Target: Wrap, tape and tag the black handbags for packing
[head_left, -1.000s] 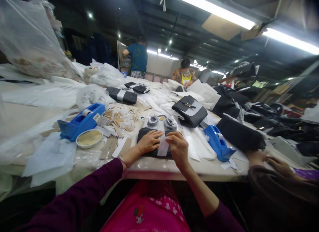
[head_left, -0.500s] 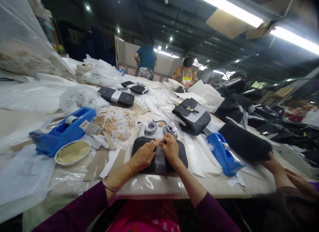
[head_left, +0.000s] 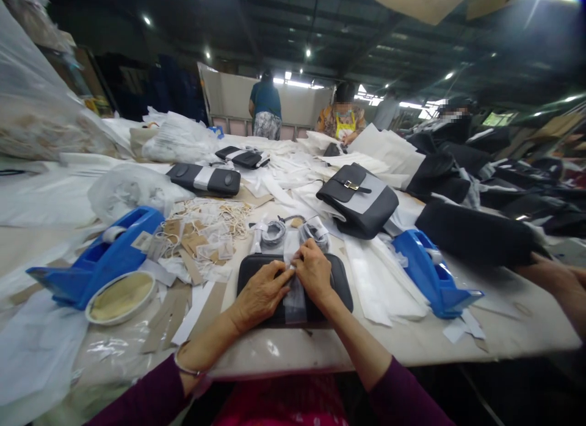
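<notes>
A flat black bag (head_left: pixel 341 287) lies at the table's front edge in front of me. Across its middle runs a pale translucent strip (head_left: pixel 295 307). My left hand (head_left: pixel 262 293) rests on the bag, its fingers closed at the strip's left side. From the right, my right hand (head_left: pixel 314 271) pinches the strip near the bag's far edge, the fingertips of both hands almost meeting. What exactly lies under the fingertips is hidden. Just beyond the bag, two wrapped grey coils (head_left: pixel 273 232) sit side by side.
Blue tape dispensers stand to the left (head_left: pixel 98 255) and right (head_left: pixel 428 273). A shallow white dish (head_left: pixel 119 296), cardboard strips and stringed tags (head_left: pixel 206 231) lie left. A black and grey bag (head_left: pixel 359 200) sits behind. At right, a co-worker's hand (head_left: pixel 552 276) holds a black bag (head_left: pixel 480 234).
The view has shifted slightly. My fingers have moved a little along the strip, and my left hand now lies flatter on the bag. The co-worker's hand at right has moved outward.
</notes>
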A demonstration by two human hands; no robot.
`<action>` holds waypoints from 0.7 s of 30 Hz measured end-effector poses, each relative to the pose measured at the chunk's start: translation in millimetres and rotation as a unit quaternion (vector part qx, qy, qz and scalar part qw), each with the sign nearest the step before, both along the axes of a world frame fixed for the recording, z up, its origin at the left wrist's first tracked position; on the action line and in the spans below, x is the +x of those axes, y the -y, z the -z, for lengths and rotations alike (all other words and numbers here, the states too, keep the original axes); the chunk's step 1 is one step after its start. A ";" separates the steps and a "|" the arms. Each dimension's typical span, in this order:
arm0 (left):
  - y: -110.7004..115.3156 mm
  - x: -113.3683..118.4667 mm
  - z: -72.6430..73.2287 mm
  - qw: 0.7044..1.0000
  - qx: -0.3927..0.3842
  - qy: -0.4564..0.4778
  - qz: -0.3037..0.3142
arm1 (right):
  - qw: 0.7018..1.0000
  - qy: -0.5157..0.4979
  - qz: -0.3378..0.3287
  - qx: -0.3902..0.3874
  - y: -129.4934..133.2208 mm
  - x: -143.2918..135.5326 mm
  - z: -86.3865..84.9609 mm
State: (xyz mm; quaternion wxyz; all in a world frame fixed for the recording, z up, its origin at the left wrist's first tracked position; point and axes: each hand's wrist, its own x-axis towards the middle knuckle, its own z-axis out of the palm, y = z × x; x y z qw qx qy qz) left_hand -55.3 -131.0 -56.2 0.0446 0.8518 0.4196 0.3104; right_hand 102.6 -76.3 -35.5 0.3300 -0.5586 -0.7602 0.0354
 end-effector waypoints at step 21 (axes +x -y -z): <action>-10.4 -2.4 2.4 0.984 0.110 -0.133 0.032 | 0.967 -0.239 0.011 0.091 -0.5 131.8 -65.7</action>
